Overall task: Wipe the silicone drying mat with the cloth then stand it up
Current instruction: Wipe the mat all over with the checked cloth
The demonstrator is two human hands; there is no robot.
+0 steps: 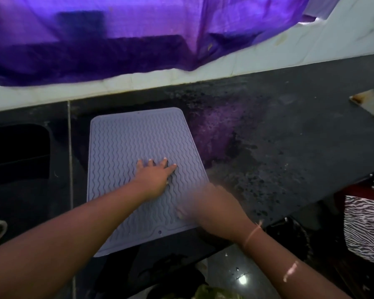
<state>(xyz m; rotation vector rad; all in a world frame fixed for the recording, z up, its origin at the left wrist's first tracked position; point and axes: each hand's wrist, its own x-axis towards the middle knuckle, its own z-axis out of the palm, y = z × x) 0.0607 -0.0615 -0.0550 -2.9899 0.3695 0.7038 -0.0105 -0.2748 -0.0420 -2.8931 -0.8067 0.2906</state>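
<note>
Head view: the silicone drying mat (125, 147) lies flat on the dark worktop (289, 147) beside the sink (20, 152), long axis running away from the person. The left hand (156, 178) presses it, fingers (163, 162) spread flat. The right hand (214, 208), at the mat's near right edge, is motion-blurred; its grip cannot be told and no cloth is visible.

I find nothing to read here — no words, brand, number or sign. The mat (138, 152) under my left hand (154, 179) carries only raised wavy ridges, no lettering that I can make out. The zebra-striped fabric (365, 223) at three o'clock is pattern only, and the table (289, 147) — dark and speckled — bears no label.
</note>
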